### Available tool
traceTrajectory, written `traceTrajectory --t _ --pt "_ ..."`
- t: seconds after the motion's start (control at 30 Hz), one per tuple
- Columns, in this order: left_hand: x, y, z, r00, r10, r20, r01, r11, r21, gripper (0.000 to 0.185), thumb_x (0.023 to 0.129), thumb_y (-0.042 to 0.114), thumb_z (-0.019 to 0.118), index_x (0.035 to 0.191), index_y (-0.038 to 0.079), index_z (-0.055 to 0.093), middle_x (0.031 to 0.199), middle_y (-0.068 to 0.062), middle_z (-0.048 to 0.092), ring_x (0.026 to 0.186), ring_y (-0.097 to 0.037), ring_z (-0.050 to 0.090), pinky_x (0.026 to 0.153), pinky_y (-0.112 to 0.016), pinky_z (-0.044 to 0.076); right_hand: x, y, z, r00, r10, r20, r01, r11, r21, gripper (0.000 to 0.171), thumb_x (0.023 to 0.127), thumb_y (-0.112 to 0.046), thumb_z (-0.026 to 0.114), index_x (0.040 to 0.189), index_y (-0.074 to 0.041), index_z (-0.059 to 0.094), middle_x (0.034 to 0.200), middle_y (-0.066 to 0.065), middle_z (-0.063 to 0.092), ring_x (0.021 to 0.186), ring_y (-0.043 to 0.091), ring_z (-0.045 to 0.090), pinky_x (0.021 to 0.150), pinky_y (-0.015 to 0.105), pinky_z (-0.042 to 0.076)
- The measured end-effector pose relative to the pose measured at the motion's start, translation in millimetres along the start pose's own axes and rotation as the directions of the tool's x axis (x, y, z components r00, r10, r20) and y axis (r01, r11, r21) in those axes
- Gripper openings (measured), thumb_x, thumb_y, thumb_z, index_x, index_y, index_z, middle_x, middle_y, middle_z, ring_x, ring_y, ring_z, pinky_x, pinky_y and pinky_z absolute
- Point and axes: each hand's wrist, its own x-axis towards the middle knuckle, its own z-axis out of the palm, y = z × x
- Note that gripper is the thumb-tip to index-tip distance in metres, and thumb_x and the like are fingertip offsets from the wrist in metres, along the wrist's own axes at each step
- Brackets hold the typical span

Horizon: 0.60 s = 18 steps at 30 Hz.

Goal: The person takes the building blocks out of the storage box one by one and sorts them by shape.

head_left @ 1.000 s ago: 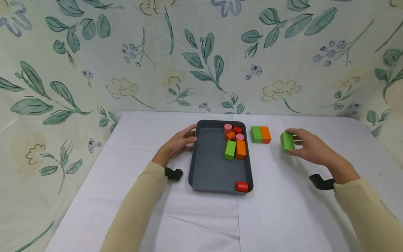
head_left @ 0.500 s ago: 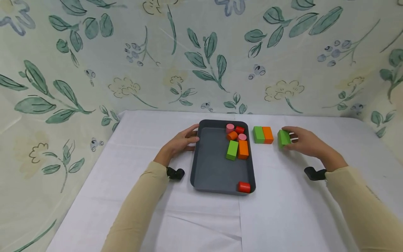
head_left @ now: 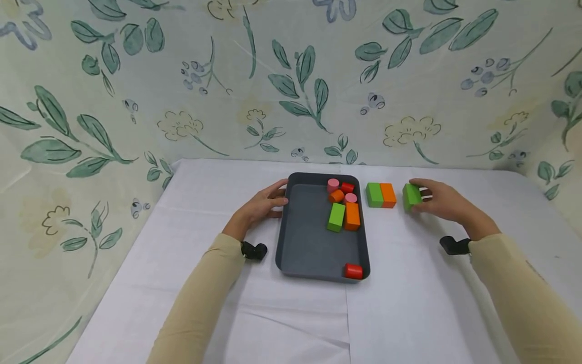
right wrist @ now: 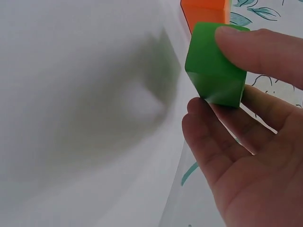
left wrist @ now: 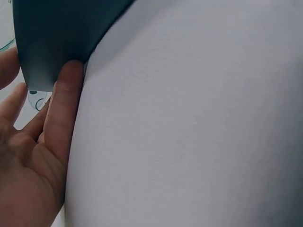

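My right hand [head_left: 444,201] pinches a green block [head_left: 411,197] between thumb and fingers, right of the tray. In the right wrist view the thumb presses one side of this green block [right wrist: 215,66], and its shadow falls on the cloth. Just left of it, a green block [head_left: 375,195] and an orange block [head_left: 388,195] stand side by side on the table. My left hand [head_left: 260,206] rests against the left side of a dark grey tray [head_left: 313,258]. The left wrist view shows its fairly straight fingers touching the outer wall of the tray [left wrist: 52,42].
Inside the tray lie a green block [head_left: 336,217], an orange block [head_left: 352,217] and several small pink, red and orange cylinders near the top right. A red cylinder [head_left: 353,271] lies in its bottom right corner. A floral cloth [head_left: 254,76] hangs behind the white-covered table [head_left: 291,323].
My right hand has shifted left with the green block, closer to the green and orange pair, then a touch back right. My left hand stays at the tray. The view shifts slightly.
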Motion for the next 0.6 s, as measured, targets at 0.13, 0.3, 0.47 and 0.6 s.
traceTrajectory --t 0.13,0.3,0.47,0.6 --pt "0.7 0.4 0.0 1.0 0.011 0.008 -0.011 1.0 0.0 0.068 0.099 0.01 0.056 0.156 0.034 0.028 0.165 -0.006 0.027 0.146 -0.031 0.039 0.114 -0.053 0.042 1.6 -1.3 -1.3 1.0 0.019 -0.002 -0.019 1.0 0.002 0.077 0.092 -0.019 0.067 0.154 0.0 0.025 0.151 0.033 0.033 0.133 0.052 0.039 0.106 0.067 0.041" --pt "1.3 1.8 -1.7 1.0 0.016 0.019 -0.015 1.0 -0.007 0.068 0.099 0.01 0.056 0.157 0.033 0.028 0.165 -0.006 0.027 0.146 -0.032 0.039 0.114 -0.054 0.042 3.9 -0.8 -2.2 0.999 0.033 0.002 -0.033 0.999 0.008 0.077 0.092 -0.018 0.066 0.155 0.0 0.024 0.152 0.033 0.031 0.134 0.053 0.038 0.107 0.067 0.039" --pt "2.6 1.2 -2.9 1.0 0.027 0.015 -0.027 1.0 -0.009 0.067 0.099 0.01 0.056 0.156 0.033 0.03 0.164 -0.006 0.028 0.146 -0.032 0.04 0.114 -0.055 0.042 4.6 2.6 -0.2 0.999 0.033 0.0 -0.033 0.999 0.007 0.078 0.092 -0.02 0.066 0.155 0.0 0.024 0.152 0.033 0.031 0.133 0.053 0.038 0.107 0.068 0.039" --pt "2.6 -3.0 -2.8 1.0 0.018 0.023 -0.018 1.0 -0.007 0.067 0.1 0.01 0.056 0.156 0.033 0.028 0.164 -0.006 0.028 0.146 -0.031 0.04 0.113 -0.054 0.042 4.0 5.4 2.7 0.999 0.032 0.004 -0.032 0.999 0.001 0.078 0.093 -0.023 0.066 0.154 0.001 0.025 0.152 0.033 0.032 0.133 0.053 0.039 0.107 0.068 0.039"
